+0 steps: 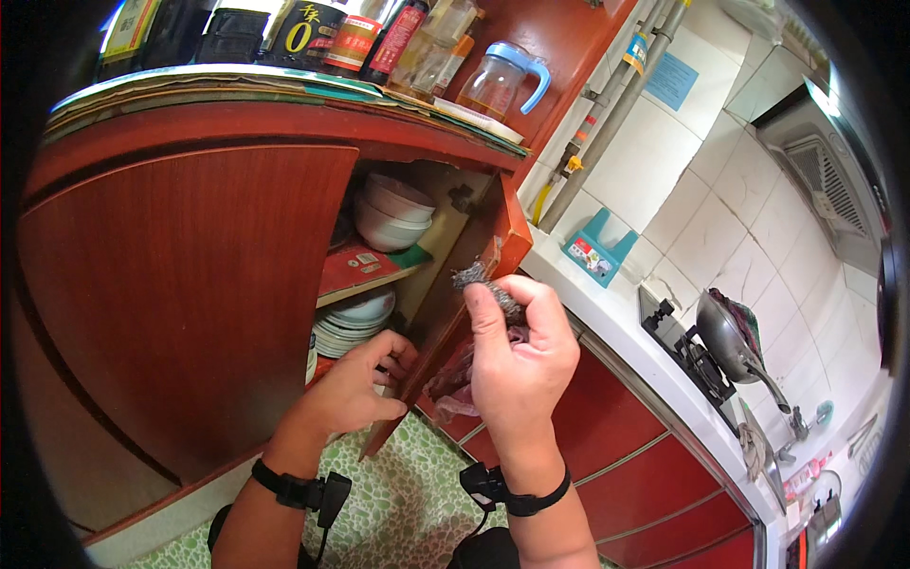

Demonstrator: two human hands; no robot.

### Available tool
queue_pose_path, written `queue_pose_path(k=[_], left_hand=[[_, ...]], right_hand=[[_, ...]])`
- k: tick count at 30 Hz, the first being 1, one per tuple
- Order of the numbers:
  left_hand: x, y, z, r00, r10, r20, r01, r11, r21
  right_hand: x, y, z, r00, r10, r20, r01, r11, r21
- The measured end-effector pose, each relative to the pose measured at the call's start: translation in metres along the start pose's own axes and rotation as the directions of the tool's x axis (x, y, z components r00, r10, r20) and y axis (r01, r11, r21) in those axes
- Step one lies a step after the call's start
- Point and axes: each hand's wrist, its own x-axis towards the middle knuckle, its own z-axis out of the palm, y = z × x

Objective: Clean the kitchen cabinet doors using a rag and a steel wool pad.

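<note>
My right hand [521,365] pinches a grey steel wool scrubber [469,276] between thumb and fingers, close to the upper edge of the open cabinet door [513,230]. Lower and to the left, my left hand [355,389] grips the free edge of that door, its fingers curling behind the inner side. Inside the red-brown cabinet, several white bowls [391,223] are stacked on the upper shelf. A pile of plates [351,322] sits on the lower shelf, partly behind my left hand. A crumpled pinkish plastic bag [460,384] hangs beside the door, partly covered by my right hand.
Several bottles [355,43] and a glass jug with a blue handle [502,81] stand on the cabinet top. To the right, the white counter [621,327] carries a teal plastic holder [600,248] and a wok [725,337] on the stove. A range hood [829,175] hangs above.
</note>
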Motion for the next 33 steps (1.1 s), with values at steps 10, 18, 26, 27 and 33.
queue_pose_path(k=[10,18,26,27,33], left_hand=[[-0.001,0.002,0.0,1.0,0.013,-0.001,-0.013,1.0,-0.024],[-0.003,-0.003,-0.004,1.0,-0.017,0.007,0.018,0.999,-0.043],[-0.004,0.012,0.001,0.999,0.046,-0.01,-0.043,0.982,0.185],[-0.003,0.005,0.0,1.0,0.02,0.006,-0.02,0.997,0.081],[0.0,0.001,0.0,1.0,0.006,0.023,-0.005,0.999,-0.033]], right_hand=[[0.0,-0.002,-0.002,0.998,-0.065,-0.01,0.065,0.998,-0.011],[0.023,-0.002,0.004,0.994,-0.033,-0.103,0.045,0.992,0.12],[0.012,0.009,-0.021,0.985,0.067,-0.16,-0.029,0.973,0.229],[0.011,0.01,-0.019,0.985,0.073,-0.158,-0.035,0.972,0.232],[0.019,0.005,-0.008,0.998,0.01,-0.066,0.005,0.973,0.23]])
